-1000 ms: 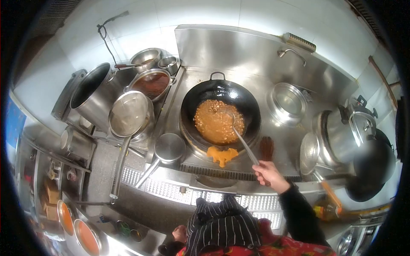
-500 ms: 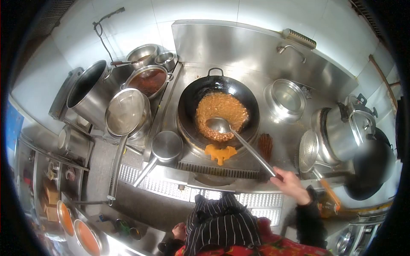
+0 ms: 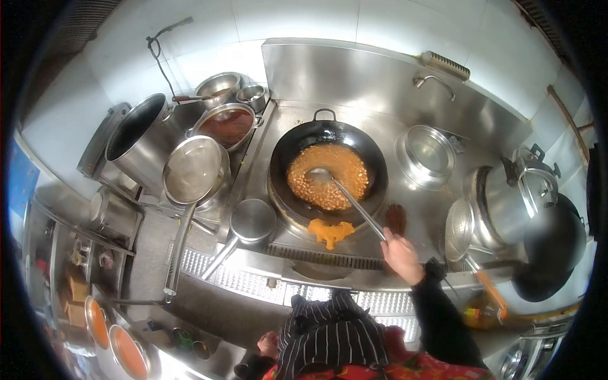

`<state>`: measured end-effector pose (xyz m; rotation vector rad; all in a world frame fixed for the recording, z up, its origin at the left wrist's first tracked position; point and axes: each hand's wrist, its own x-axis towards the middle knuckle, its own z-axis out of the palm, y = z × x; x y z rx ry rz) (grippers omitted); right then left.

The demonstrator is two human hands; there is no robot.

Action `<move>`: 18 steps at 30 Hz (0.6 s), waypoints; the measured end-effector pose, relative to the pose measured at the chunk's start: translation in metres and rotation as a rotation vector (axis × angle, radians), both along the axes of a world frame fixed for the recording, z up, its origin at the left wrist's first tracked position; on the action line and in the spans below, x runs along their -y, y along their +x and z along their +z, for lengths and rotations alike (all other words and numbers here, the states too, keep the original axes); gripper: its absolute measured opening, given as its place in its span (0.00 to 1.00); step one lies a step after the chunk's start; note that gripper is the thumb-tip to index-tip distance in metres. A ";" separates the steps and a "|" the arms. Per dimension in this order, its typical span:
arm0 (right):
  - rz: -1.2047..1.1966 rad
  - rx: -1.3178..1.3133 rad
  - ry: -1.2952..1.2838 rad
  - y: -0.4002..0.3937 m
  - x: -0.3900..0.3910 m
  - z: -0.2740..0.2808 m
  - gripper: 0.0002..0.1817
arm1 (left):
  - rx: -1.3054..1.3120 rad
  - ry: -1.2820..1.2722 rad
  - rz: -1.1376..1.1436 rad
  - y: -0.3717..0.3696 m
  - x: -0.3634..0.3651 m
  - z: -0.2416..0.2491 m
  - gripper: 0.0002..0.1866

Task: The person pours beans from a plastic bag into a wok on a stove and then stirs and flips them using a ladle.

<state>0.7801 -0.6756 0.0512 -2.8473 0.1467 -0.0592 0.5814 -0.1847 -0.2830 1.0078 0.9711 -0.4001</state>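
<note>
My right hand (image 3: 401,258) is closed around the handle of a metal ladle (image 3: 356,204). The ladle's bowl is partly sunk in a brown sauce with bean-like pieces (image 3: 342,166). This food fills the bottom of a black wok (image 3: 297,136) on the stove. An orange cloth (image 3: 329,233) lies bunched at the wok's near rim. Low beside the striped apron (image 3: 329,329), my left hand (image 3: 268,344) hangs with its fingers curled, and nothing shows in it.
Left of the wok are a saucepan (image 3: 252,221), a long-handled strainer (image 3: 192,168), a pot of reddish liquid (image 3: 228,126) and a tall pot (image 3: 136,145). To the right stand a metal basin (image 3: 427,155), a brush (image 3: 396,218), a perforated skimmer (image 3: 460,231) and a pressure cooker (image 3: 506,196).
My right hand has moved forward and to the left, pushing the ladle's bowl from the near side of the sauce towards its middle. My left hand stays low by the apron.
</note>
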 end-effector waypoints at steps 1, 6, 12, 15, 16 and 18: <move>0.003 0.015 -0.014 0.009 0.000 -0.004 0.21 | 0.004 0.000 0.006 -0.002 0.000 0.000 0.07; -0.081 -0.001 0.027 0.052 -0.004 -0.010 0.20 | 0.279 0.351 -0.332 -0.029 -0.010 -0.020 0.07; -0.335 0.045 0.260 0.083 0.009 -0.021 0.23 | 0.461 1.213 -0.833 -0.053 0.000 0.003 0.14; -0.289 0.071 0.291 0.083 0.031 -0.045 0.24 | 0.502 1.048 -1.090 -0.057 -0.013 -0.004 0.16; -0.247 0.096 0.319 0.082 0.033 -0.050 0.24 | 0.502 1.047 -1.089 -0.056 -0.012 0.000 0.16; -0.349 -0.082 0.664 0.073 0.030 -0.044 0.24 | 0.354 0.836 -0.923 -0.056 -0.013 0.010 0.18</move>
